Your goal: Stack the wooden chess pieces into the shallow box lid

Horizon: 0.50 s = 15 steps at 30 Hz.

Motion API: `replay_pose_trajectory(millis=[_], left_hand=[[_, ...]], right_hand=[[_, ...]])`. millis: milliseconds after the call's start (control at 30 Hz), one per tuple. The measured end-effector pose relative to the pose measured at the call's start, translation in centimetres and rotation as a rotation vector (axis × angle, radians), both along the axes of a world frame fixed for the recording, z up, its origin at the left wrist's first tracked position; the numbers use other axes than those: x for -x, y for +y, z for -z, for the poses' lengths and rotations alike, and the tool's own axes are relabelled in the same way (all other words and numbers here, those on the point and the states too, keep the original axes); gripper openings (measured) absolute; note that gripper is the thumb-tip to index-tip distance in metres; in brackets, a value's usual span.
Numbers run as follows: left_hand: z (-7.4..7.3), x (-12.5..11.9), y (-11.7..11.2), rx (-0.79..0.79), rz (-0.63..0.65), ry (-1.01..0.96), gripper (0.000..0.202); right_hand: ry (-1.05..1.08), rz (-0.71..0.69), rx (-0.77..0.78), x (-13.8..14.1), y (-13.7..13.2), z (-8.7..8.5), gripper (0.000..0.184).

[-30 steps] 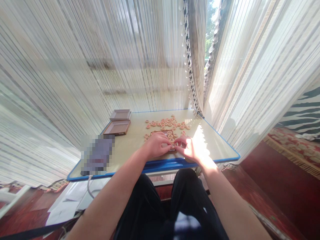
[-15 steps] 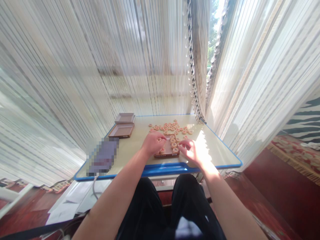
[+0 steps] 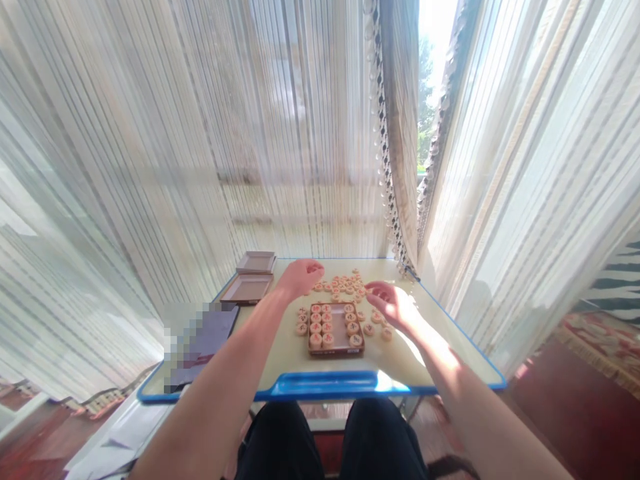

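Note:
A shallow brown box [image 3: 336, 353] holds round wooden Chinese chess pieces: two columns with red characters [image 3: 327, 327] on its left, and one column with dark characters [image 3: 353, 329] on its right. Bare box floor [image 3: 339, 327] shows between them. Beyond the box, my left hand [image 3: 306, 272] hovers at the left end of the loose pieces [image 3: 343, 283]; its fingers are curled together, and whatever they hold is hidden. My right hand [image 3: 387, 299] is at the right end of that cluster, fingers bent with thumb and fingertips apart beside the pieces, holding nothing I can see.
Stacked loose pieces [image 3: 301, 321] stand left of the box, and more [image 3: 377, 319] lie to its right. Two shallow trays [image 3: 247, 289] [image 3: 256, 262] sit at the table's far left. A pixelated flat object [image 3: 207, 337] lies nearer. The table has a blue rim [image 3: 330, 383]; curtains hang behind.
Both my hands have moved from the box out to the loose pieces beyond it. The box's contents, partly covered by my hands before, now show. The view has tilted upward.

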State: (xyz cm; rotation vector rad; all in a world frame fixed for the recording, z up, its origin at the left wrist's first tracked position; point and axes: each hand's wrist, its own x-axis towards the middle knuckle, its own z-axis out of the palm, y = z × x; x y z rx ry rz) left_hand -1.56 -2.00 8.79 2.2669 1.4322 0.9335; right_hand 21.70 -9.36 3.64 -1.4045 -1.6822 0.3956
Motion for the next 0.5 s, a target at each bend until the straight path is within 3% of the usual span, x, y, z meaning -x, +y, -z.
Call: replay_pose_trajectory(millis=[167, 367, 500], left_hand=[[0.7, -1.1, 3.4, -0.096, 0.003, 0.084, 0.026], [5.2, 0.6, 5.9, -0.195, -0.113, 0.150, 0.027], [7.1, 2.0, 6.5, -0.118, -0.114, 0.238, 0.027]], right_hand=[[-0.072, 0.014, 0.058, 1.2, 4.8, -1.7, 0.029], [-0.388, -0.169, 0.069, 3.4, 9.9, -0.6, 0.028], [-0.565, -0.227, 0.084, 4.7, 12.6, -0.1, 0.028]])
